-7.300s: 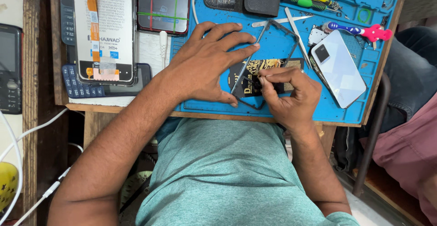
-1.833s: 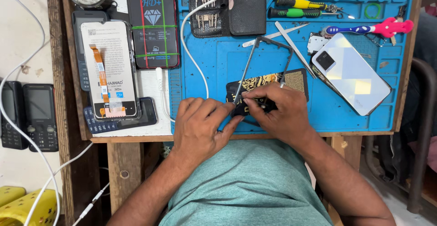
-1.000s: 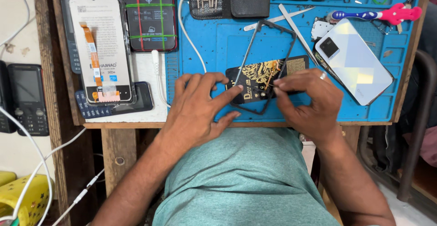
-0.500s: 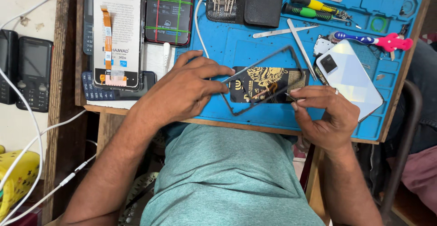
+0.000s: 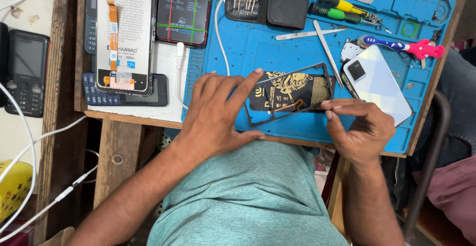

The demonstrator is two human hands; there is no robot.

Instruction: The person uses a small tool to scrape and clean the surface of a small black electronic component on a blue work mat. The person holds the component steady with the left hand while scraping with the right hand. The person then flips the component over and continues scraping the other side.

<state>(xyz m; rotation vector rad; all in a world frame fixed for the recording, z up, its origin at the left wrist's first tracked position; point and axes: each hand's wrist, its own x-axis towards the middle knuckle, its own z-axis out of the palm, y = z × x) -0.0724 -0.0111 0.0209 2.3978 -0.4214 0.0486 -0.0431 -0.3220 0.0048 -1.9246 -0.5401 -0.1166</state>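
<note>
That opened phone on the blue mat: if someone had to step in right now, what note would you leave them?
Left hand: spread flat on the blue mat, fingertips steadying the left end of the opened phone; no grip on anything.
Right hand: fingers pinched at the phone's right end, apparently on a thin tool too small to make out.
Things: the phone lies face down, frame and black-and-gold inside exposed. Its white back cover lies to the right, tweezers just above.
Done: back cover is off.
Left: the phone is open and the cover not refitted.
</note>
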